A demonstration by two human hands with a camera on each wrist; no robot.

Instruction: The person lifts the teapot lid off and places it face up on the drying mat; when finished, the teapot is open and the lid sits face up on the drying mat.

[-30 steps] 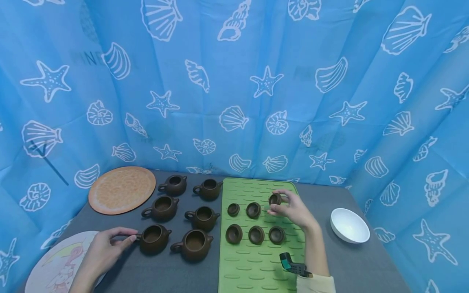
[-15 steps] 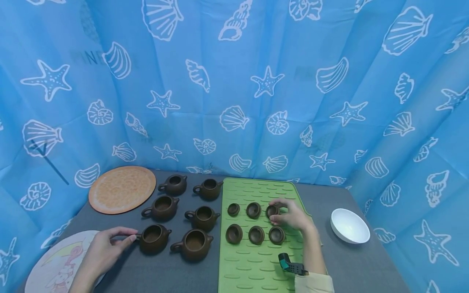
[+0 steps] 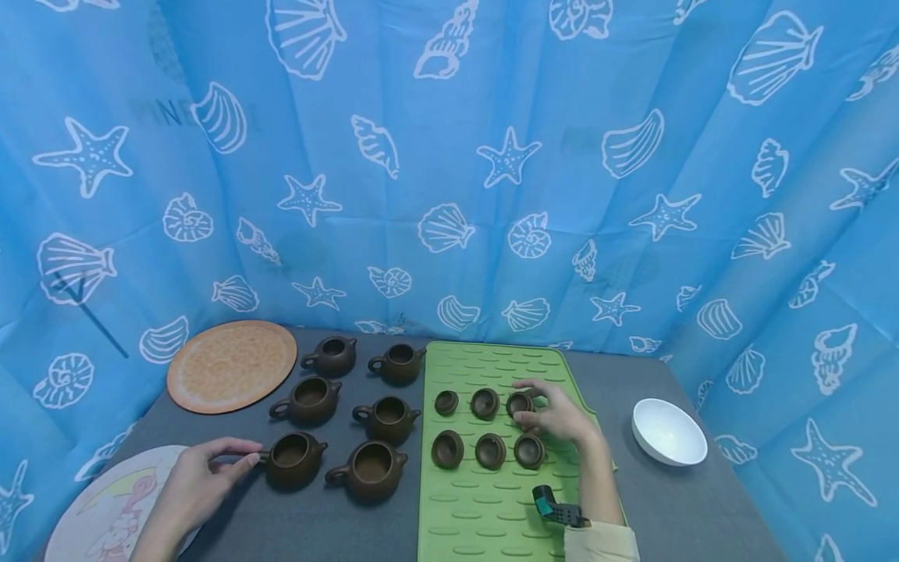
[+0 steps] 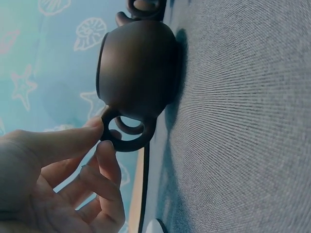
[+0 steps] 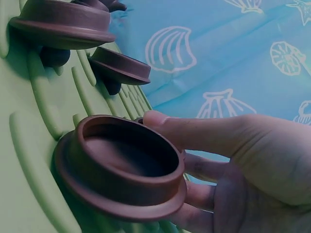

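Observation:
My left hand (image 3: pixel 204 478) pinches the handle of the front-left brown clay teapot (image 3: pixel 293 459), which has no lid on. The left wrist view shows its loop handle (image 4: pixel 130 144) between thumb and index finger. My right hand (image 3: pixel 559 414) is at a small brown lid (image 3: pixel 518 403) on the green mat (image 3: pixel 467 499). Thumb and index finger stand parted on either side of that lid; a gap shows at the index finger. In the right wrist view a nearer upturned lid (image 5: pixel 127 155) hides part of the right fingers (image 5: pixel 199 194).
Several more lidless teapots (image 3: pixel 372 468) stand in two columns left of the mat. Other lids (image 3: pixel 448 449) lie upturned in two rows. A white bowl (image 3: pixel 669 433) stands right; a round orange board (image 3: pixel 232 367) and a printed round mat (image 3: pixel 91 499) lie left. A blue shell-patterned curtain (image 3: pixel 485 172) backs the table.
My right hand has lowered the small lid and moved slightly left, setting it at the end of the far row; its index finger has lifted a little off it. The left hand stays put.

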